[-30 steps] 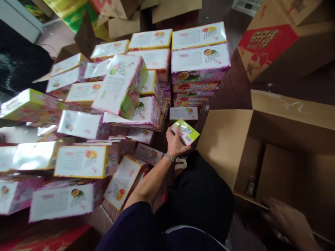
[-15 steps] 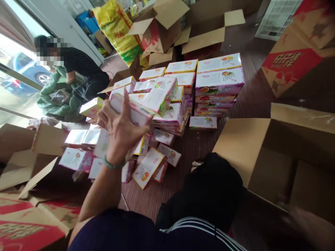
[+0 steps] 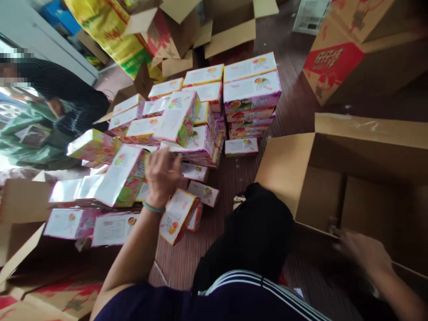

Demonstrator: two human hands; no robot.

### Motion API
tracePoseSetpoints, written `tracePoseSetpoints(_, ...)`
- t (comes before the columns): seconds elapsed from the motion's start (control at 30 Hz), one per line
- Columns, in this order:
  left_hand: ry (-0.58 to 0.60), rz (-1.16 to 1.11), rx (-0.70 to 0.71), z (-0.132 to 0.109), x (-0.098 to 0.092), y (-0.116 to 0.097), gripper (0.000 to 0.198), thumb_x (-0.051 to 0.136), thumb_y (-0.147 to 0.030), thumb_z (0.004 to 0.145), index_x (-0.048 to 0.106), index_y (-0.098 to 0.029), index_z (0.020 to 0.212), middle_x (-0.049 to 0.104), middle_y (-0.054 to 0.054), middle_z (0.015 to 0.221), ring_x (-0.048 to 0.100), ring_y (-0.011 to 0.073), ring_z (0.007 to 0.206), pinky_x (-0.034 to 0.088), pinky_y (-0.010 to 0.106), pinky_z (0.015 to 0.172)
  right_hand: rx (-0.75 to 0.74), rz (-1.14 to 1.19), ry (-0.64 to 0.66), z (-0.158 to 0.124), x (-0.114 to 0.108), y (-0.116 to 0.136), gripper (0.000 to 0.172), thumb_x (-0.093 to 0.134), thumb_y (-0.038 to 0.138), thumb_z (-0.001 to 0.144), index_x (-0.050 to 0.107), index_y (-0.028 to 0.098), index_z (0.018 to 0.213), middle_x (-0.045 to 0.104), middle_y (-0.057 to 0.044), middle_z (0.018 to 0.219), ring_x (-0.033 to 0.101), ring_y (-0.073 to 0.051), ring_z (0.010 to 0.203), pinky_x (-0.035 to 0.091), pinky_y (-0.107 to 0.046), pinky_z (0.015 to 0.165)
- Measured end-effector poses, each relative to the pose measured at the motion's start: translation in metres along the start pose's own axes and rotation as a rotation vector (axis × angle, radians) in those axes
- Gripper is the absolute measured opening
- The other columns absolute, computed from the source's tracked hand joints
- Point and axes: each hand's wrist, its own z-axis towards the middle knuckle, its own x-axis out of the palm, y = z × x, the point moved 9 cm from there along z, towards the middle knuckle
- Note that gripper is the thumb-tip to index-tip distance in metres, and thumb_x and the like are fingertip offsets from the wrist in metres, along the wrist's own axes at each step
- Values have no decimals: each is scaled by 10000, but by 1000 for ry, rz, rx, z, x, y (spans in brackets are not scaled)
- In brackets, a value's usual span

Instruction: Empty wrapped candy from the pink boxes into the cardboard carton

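My left hand [image 3: 162, 176], with a green band at its wrist, is over the piled fruit-printed boxes. Its fingers are curled and slightly blurred; what they hold, if anything, is hidden. Just left of it a white-topped box [image 3: 117, 176] with green fruit pictures rests tilted on others. Beyond the hand another printed box [image 3: 177, 117] lies across the stack. My right hand [image 3: 366, 254] is smeared by motion at the near rim of a large open cardboard carton [image 3: 289, 167]. Whether its fingers grip anything does not show.
Orange-printed boxes [image 3: 179, 214] lie on the dark floor by my knee. A taller stack [image 3: 252, 96] stands behind. Several cartons surround me, one red-printed [image 3: 334, 62] at right. A yellow sack [image 3: 110, 38] stands at the back. Another person [image 3: 67, 89] bends over green material at left.
My view has turned, shifting the scene left. My left hand, earlier spread around a tilted box, is now lower with curled fingers. My right hand has come further into view at the carton's rim.
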Motion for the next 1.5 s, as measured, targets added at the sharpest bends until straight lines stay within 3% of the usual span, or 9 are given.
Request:
tracePoseSetpoints(0.1, 223, -194, 335, -6, 71, -103, 441, 505, -399, 1055, 665, -183, 1405, 695, 145, 1369, 618, 285, 1289, 452, 450, 1171, 34, -76, 148, 1, -3, 11, 289, 527, 79, 998, 805, 120, 1063, 757, -204, 1015, 761, -312, 931, 426, -338, 700)
tracePoseSetpoints(0.23, 581, -107, 359, 20, 208, -159, 727, 715, -417, 961, 504, -108, 1584, 527, 238, 1570, 524, 361, 1416, 436, 463, 1187, 97, -107, 228, 5, -1, 12, 268, 587, 104, 956, 785, 143, 1132, 750, -155, 1180, 749, -304, 1037, 475, -319, 782)
tracePoseSetpoints(0.47, 942, 47, 311, 71, 415, -185, 1078, 929, -257, 769, 358, -149, 1677, 221, 253, 1765, 284, 396, 1603, 363, 476, 1236, 46, -104, 90, 8, 20, 1, 158, 662, 84, 818, 759, 188, 889, 746, -70, 942, 736, -270, 914, 522, -311, 817)
tracePoseSetpoints(0.63, 885, 32, 102, 122, 501, -176, 928, 856, -398, 824, 453, 50, 1530, 405, 355, 1627, 352, 450, 1540, 366, 525, 1207, 31, -135, 0, -1, 23, 2, 199, 690, 68, 751, 741, 206, 884, 720, -47, 940, 692, -233, 878, 514, -312, 826)
tracePoseSetpoints(0.77, 862, -6, -14, 152, 552, -137, 1273, 818, -804, 667, 388, -84, 1625, 324, 317, 1692, 295, 502, 1555, 278, 629, 1223, 9, -161, -42, -8, 21, 6, 299, 653, 46, 675, 724, 209, 915, 701, -40, 950, 663, -221, 876, 497, -319, 832)
tracePoseSetpoints(0.97, 767, -187, 37, 139, 577, -112, 1539, 695, -1027, 436, 404, -100, 1630, 338, 334, 1654, 302, 608, 1482, 203, 702, 1186, -80, -60, -183, -15, 12, 5, 268, 596, 99, 717, 689, 228, 933, 675, -30, 895, 646, -202, 812, 476, -306, 782)
tracePoseSetpoints(1.2, 863, 20, 184, 74, 573, -124, 1489, 851, -878, 460, 460, 97, 1516, 429, 426, 1524, 342, 566, 1441, 222, 660, 1203, -190, -178, -167, -22, 21, 4, 262, 584, 133, 707, 695, 224, 927, 689, -40, 877, 651, -212, 760, 478, -317, 711)
tracePoseSetpoints(1.37, 995, 93, 278, -11, 541, -132, 1321, 885, -510, 701, 148, -166, 1742, 365, 334, 1618, 379, 482, 1451, 207, 636, 1194, -209, -213, -158, -19, 30, -3, 299, 616, 135, 689, 751, 218, 943, 738, -67, 959, 705, -239, 817, 524, -313, 734)
tracePoseSetpoints(1.5, 1024, 100, 178, -47, 481, -135, 1234, 836, -563, 724, 209, -247, 1739, 488, 265, 1504, 438, 459, 1359, 296, 535, 1096, -113, -181, -43, -1, 32, -2, 248, 642, 112, 735, 776, 212, 918, 749, -76, 963, 735, -263, 877, 570, -324, 795)
